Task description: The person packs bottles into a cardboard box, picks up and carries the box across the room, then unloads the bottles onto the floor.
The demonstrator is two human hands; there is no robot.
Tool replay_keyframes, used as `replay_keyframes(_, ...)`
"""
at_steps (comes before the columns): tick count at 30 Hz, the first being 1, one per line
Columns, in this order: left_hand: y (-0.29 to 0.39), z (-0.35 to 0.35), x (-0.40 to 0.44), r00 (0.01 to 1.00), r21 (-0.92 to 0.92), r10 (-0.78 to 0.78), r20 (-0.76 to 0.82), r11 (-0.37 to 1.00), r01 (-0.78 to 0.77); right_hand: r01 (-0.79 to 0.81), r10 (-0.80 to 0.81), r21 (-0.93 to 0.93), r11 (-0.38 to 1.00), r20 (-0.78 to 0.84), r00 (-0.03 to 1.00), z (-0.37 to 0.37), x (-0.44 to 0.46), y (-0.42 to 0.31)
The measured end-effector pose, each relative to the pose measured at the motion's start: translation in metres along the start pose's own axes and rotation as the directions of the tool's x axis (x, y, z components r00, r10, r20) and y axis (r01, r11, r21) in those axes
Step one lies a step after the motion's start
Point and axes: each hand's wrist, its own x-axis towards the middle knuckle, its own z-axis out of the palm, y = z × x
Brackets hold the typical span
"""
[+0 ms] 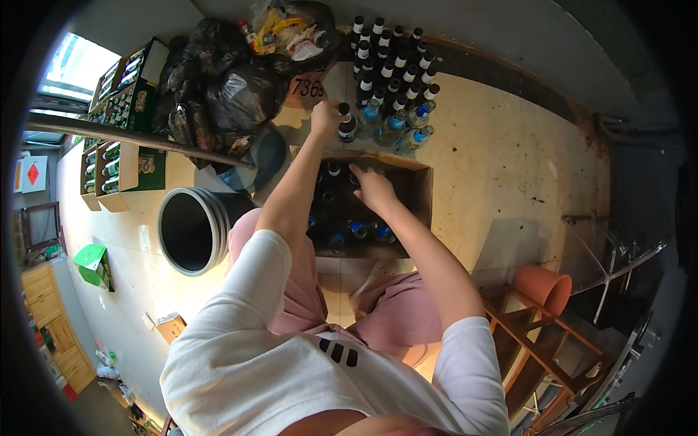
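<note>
My left hand (pixel 326 118) reaches forward with its fingers closed around the upper part of a dark glass bottle (pixel 347 129) that has a white label. This bottle stands upright at the left front of a group of bottles. In front of me is an open cardboard box (pixel 416 190), dark inside, with several bottles (pixel 358 229) standing in it. My right hand (pixel 376 190) is over the far part of the box, fingers bent down at the top of a dark bottle there; the fingertips are partly lost in shadow.
Several dark bottles (pixel 388 69) and clear blue-labelled bottles (pixel 393 129) stand beyond the box. Black garbage bags (pixel 243 94) lie to the far left. A dark bucket (pixel 190 231) is left of my knee. Beer crates (pixel 151 168) are further left. An orange pot (pixel 542 288) and wooden rack (pixel 542 341) sit right.
</note>
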Motion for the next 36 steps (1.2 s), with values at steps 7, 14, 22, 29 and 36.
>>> replay_keyframes(7, 0.009, 0.009, 0.009, 1.000, 0.034, -0.004, -0.028, 0.999, 0.005, -0.026, 0.026, 0.040, 0.999, 0.019, 1.000, 0.000, 0.004, -0.001)
replay_keyframes(14, 0.003, 0.022, 0.023, 0.995, -0.037, 0.013, -0.097, 0.999, -0.016, -0.036, 0.035, 0.038, 0.999, 0.030, 0.999, 0.001, 0.005, 0.002)
replay_keyframes(22, -0.008, 0.027, 0.022, 0.992, -0.095, 0.103, -0.079, 0.989, -0.110, -0.014, 0.015, 0.056, 0.998, -0.017, 1.000, 0.004, 0.010, 0.003)
replay_keyframes(29, -0.009, 0.007, 0.012, 0.998, -0.061, 0.042, 0.052, 0.997, -0.039, -0.013, 0.013, 0.008, 1.000, -0.010, 1.000, 0.014, 0.020, 0.002)
replay_keyframes(36, 0.055, -0.080, -0.044, 0.993, 0.156, 0.111, 0.041, 0.981, -0.116, 0.159, -0.137, 0.075, 0.984, -0.237, 0.962, 0.033, 0.027, 0.013)
